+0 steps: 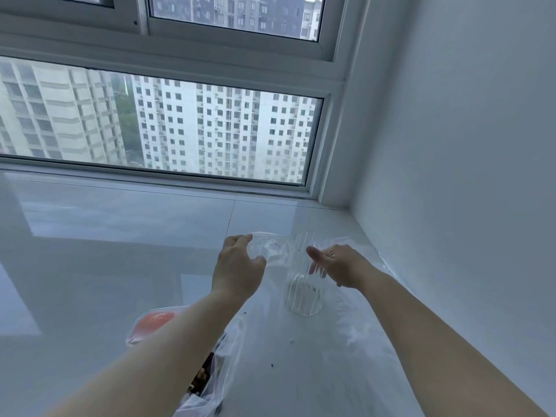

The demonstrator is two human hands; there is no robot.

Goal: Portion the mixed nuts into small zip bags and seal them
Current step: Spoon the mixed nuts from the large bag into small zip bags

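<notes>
A small clear zip bag (270, 249) is held up above the white glossy counter (120, 236). My left hand (237, 266) grips its left edge with curled fingers. The bag reaches across to the top of an upright ribbed clear glass (304, 293). My right hand (340, 264) is at the glass's upper right side, thumb pointing left and fingers showing through the ribs, and seems to pinch the bag's right edge there. A larger clear plastic bag holding dark mixed nuts (207, 380) lies near the front, partly hidden under my left forearm.
A clear bag with something orange-red inside (153, 323) lies left of the nut bag. Crumpled clear plastic (364, 323) covers the counter to the right of the glass. A white wall (451, 176) bounds the right side and a window (180, 130) the back.
</notes>
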